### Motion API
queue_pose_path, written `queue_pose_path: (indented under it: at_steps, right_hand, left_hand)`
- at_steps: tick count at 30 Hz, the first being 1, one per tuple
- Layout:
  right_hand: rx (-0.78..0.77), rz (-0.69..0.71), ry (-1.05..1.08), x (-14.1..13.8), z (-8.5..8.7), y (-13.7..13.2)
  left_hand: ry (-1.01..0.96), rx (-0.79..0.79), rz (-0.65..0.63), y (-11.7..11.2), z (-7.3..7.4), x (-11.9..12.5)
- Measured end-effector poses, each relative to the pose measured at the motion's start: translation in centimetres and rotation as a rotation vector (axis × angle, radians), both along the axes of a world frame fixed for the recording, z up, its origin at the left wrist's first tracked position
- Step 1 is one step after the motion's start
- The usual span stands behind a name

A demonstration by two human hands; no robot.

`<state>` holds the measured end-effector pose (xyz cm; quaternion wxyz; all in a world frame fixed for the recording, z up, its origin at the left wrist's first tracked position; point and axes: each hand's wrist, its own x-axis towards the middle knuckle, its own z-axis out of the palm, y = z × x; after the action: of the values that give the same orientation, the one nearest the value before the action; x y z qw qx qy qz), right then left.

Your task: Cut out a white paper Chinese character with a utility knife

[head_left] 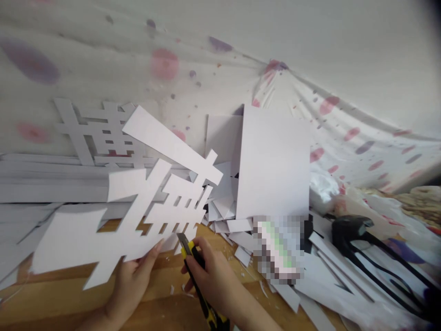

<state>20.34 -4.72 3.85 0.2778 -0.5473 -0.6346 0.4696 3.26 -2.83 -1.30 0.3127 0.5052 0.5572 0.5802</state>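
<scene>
My left hand grips the lower edge of a white foam board cutout, its thumb on the front face. The cutout has bars, slots and small square holes like a written character, and it is tilted above the wooden table. In my right hand is a black and yellow utility knife, fingers wrapped round its body. Its blade points up and stands close to the cutout's lower right edge; whether the two touch I cannot tell.
A similar cutout leans on the dotted wall sheet. White boards stand upright behind; scraps litter the wooden table. On the right lie a black strap-like object and plastic bags. A patch nearby is pixelated.
</scene>
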Motion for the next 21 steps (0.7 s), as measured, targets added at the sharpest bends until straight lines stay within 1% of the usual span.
queue_pose_path:
  at_steps: [4,7,10,12,14,18,21]
  right_hand:
    - [0.015,-0.015,-0.015,0.0,0.3,0.0]
    - [0.035,-0.015,-0.005,0.1,0.4,-0.2]
    - [0.072,-0.014,0.01,0.1,0.4,-0.3]
    - [0.088,-0.019,0.008,0.0,0.5,-0.3]
    - [0.097,-0.019,0.001,-0.1,0.7,-0.3]
    - [0.128,-0.021,-0.026,-0.1,1.1,-0.4]
    - [0.146,-0.02,-0.026,-0.1,1.3,-0.6]
  left_hand:
    - [-0.055,-0.052,-0.014,0.0,0.4,-0.1]
    - [-0.136,-0.051,-0.008,0.1,0.6,0.0]
    - [-0.223,-0.046,0.067,0.2,0.4,0.2]
    - [-0.253,-0.081,0.133,0.2,0.1,0.2]
    - [-0.284,-0.121,0.174,0.2,-0.1,0.2]
    - [-0.385,-0.15,0.137,0.3,-0.1,0.3]
    - [-0.435,-0.18,0.14,0.2,0.5,0.4]
